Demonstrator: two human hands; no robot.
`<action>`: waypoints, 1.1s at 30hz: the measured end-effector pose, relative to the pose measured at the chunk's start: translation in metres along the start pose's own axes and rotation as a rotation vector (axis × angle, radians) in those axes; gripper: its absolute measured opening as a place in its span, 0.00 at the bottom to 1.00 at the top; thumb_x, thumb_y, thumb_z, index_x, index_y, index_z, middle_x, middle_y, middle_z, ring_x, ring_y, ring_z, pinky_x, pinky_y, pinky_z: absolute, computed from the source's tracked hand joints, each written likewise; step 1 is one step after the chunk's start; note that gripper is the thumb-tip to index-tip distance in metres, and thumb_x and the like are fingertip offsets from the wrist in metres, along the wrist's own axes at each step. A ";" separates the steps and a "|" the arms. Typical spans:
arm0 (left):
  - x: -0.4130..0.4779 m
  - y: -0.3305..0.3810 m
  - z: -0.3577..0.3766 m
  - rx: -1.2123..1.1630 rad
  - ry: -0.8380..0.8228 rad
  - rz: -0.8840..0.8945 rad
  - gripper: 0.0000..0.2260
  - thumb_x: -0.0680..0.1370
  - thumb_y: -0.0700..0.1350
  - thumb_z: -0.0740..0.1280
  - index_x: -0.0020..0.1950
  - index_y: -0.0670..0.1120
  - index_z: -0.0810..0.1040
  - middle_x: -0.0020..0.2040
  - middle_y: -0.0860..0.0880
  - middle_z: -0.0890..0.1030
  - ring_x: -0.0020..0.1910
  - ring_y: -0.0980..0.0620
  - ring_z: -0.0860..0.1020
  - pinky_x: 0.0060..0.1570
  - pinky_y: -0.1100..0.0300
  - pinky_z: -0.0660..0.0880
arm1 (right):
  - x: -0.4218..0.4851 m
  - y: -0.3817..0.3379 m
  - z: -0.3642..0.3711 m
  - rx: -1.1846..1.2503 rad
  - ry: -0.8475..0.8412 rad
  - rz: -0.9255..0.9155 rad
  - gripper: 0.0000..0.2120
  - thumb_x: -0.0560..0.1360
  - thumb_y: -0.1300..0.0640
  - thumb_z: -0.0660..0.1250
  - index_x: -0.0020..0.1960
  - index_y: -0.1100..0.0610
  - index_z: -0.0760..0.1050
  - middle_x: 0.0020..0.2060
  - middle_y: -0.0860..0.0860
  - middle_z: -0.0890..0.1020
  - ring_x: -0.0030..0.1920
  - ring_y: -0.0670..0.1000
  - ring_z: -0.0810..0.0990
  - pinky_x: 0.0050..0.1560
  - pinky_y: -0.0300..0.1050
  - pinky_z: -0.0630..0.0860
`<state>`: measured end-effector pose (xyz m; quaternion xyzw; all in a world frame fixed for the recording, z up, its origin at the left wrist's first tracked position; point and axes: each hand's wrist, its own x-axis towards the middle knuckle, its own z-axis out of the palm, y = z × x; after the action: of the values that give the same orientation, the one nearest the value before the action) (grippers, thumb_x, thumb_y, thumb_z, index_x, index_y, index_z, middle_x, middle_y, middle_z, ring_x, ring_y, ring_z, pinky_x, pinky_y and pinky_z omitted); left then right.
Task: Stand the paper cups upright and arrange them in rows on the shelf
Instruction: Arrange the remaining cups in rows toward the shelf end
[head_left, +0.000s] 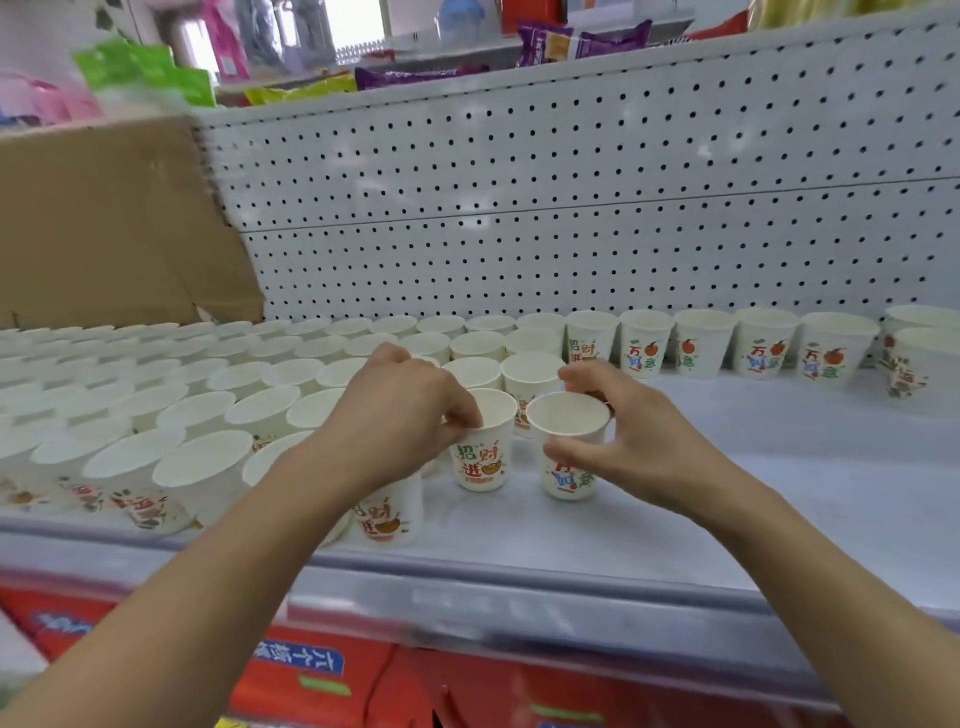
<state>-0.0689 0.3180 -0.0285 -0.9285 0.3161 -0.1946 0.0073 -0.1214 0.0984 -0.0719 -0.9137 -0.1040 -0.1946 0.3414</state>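
At the far left a cardboard box (104, 223) leans against the pegboard back panel (571, 182), and in front of it the left half of the shelf (779, 467) is packed with paper cups (197, 410), all upright with their mouths up, set in close rows from the back panel to the front edge. Just right of this block, the left hand (400, 410) reaches in from below and pinches the rim of one printed cup (483, 462) between thumb and fingertips; that cup stands upright on the shelf beside the last row. Just beside it, the right hand (639, 441) grips a second cup (569, 452), thumb on the near wall and fingers curled over the far rim, its mouth tipped toward the camera; whether its base touches the shelf cannot be told. The two hands are close together but apart. Further right, a single back row of cups (701, 343) stands upright along the panel, with bare shelf in front. Red packages (311, 675) lie on the level below.
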 end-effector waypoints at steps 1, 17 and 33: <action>0.000 -0.002 0.001 0.005 -0.007 0.002 0.08 0.77 0.53 0.66 0.54 0.61 0.81 0.51 0.59 0.83 0.55 0.53 0.74 0.62 0.59 0.61 | 0.001 -0.001 0.004 0.002 0.006 0.003 0.32 0.69 0.47 0.74 0.69 0.48 0.66 0.64 0.44 0.73 0.59 0.40 0.71 0.62 0.40 0.70; 0.005 0.015 -0.012 -0.122 0.024 0.116 0.20 0.73 0.66 0.62 0.62 0.61 0.75 0.57 0.62 0.78 0.59 0.58 0.73 0.61 0.56 0.65 | 0.001 0.003 0.011 -0.216 0.150 -0.078 0.31 0.72 0.36 0.66 0.70 0.49 0.65 0.67 0.44 0.66 0.68 0.44 0.61 0.60 0.38 0.63; 0.206 0.256 0.051 -0.602 -0.118 0.307 0.22 0.80 0.47 0.63 0.74 0.50 0.65 0.72 0.51 0.68 0.70 0.52 0.65 0.65 0.57 0.63 | -0.033 0.198 -0.194 -0.487 0.359 0.429 0.20 0.74 0.53 0.69 0.65 0.54 0.72 0.65 0.53 0.72 0.66 0.56 0.63 0.64 0.51 0.65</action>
<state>-0.0503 -0.0142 -0.0374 -0.8401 0.4947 -0.0352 -0.2198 -0.1429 -0.1803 -0.0674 -0.9204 0.2010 -0.2949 0.1596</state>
